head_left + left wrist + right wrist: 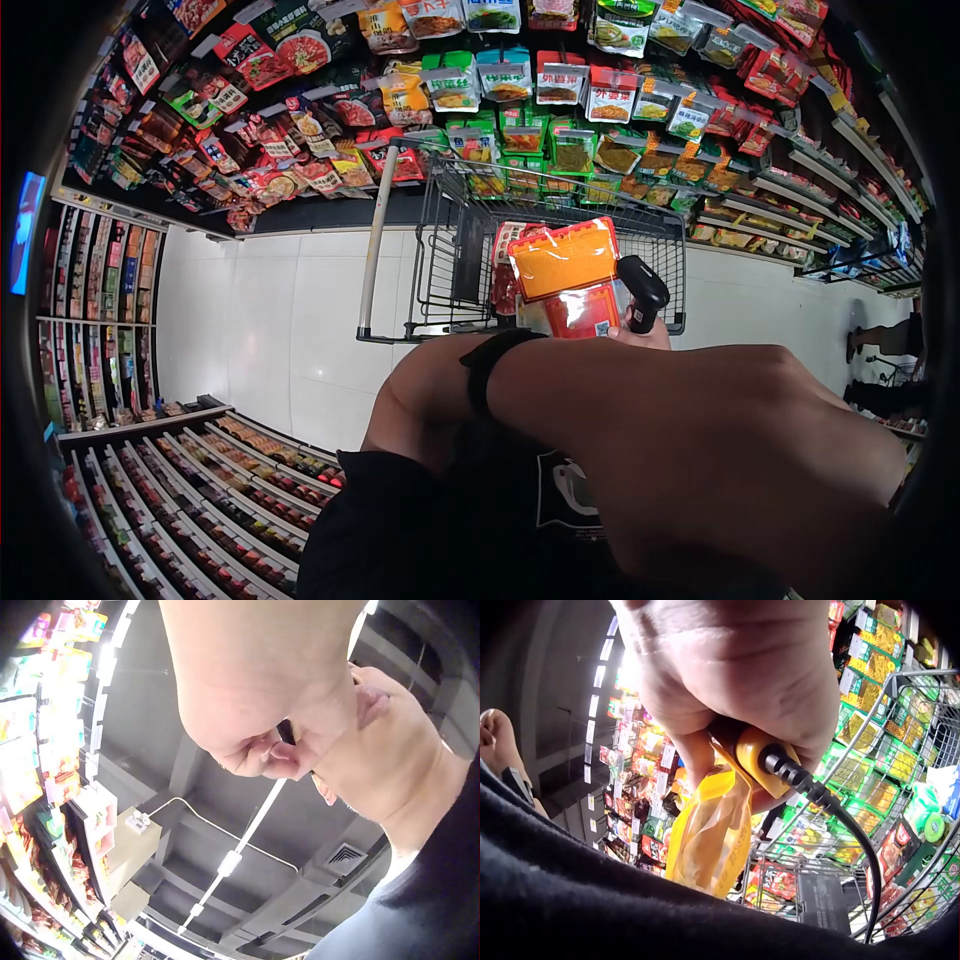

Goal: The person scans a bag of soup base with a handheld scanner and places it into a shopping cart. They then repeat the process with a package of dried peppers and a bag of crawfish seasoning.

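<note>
In the head view my right hand (pixel 645 337) grips an orange packet (pixel 565 258) with red edges over the shopping cart (pixel 665 225). A black rounded device (pixel 643 285) shows above that hand. The right wrist view shows the yellow edge and clear side of a bag (pixel 709 840) below my fingers, beside a yellow plug-like piece (pixel 761 761) with a black cable (pixel 847 817). My left arm crosses in front of my body, a dark band at its wrist. Raised close to the head camera, my left hand (pixel 750 440) has curled fingers (pixel 262 757) beside the chin; nothing held shows.
A red packet (pixel 505 270) lies in the cart behind the orange one. Shelves of hanging bagged food (pixel 500 80) run along the far side. Slanted shelf rows (pixel 200 500) stand at lower left. Pale floor tiles (pixel 290 310) lie between. Another person's leg (pixel 880 340) is at the right.
</note>
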Tool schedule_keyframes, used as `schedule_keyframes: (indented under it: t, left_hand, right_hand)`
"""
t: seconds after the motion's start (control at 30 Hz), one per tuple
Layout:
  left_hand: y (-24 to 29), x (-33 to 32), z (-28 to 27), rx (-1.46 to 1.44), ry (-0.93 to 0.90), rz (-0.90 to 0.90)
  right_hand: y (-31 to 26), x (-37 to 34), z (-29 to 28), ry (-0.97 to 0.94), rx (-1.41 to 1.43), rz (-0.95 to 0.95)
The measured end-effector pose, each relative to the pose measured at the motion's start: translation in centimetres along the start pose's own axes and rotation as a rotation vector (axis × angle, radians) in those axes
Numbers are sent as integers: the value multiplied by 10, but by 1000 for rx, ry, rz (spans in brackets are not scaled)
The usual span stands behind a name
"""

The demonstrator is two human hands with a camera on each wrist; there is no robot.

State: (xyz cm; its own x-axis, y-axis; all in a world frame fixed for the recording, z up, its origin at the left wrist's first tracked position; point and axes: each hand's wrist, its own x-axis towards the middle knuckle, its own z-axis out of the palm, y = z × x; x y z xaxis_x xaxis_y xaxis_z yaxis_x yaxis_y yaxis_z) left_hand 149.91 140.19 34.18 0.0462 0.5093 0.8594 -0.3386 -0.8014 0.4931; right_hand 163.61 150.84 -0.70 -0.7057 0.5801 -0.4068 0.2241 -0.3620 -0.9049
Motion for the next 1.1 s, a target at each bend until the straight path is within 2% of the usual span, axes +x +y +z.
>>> schedule_keyframes:
  t: [0.1,0.23,0.33,0.43,0.63,0.77,0.83,0.93,1.0,1.03,1.07,1.1]
  left_hand:
    - [-1,0,0,-8,8,4]
    - [-2,3,-1,9,16,17]
    - [-2,3,-3,30,21,33]
    - [3,0,-8,51,28,30]
    - [19,-5,-20,100,46,27]
    - [22,-4,-20,131,37,40]
    - [26,-5,-20,153,33,39]
    - [33,-10,-21,179,-4,34]
    - [40,-25,-29,210,-89,-56]
    - [42,-35,-34,215,-144,-110]
    - [40,-45,-38,207,-202,-154]
    - [41,-62,-43,266,-243,-258]
  right_hand:
    - [-1,2,-2,-5,-139,-47]
    - [7,6,-4,-20,-87,-60]
    - [22,17,-7,-39,-184,-80]
    - [7,10,-1,-39,-80,-64]
    - [-16,3,14,-59,-90,-71]
    - [12,16,8,-113,-78,-79]
    - [-4,14,19,-117,-61,-89]
    - [-28,-4,38,-85,2,16]
    - [-23,3,31,-89,-30,40]
    - [-8,11,22,-116,-17,-24]
    - [-21,9,28,-125,-20,11]
    - [-44,-7,50,-6,122,-11]
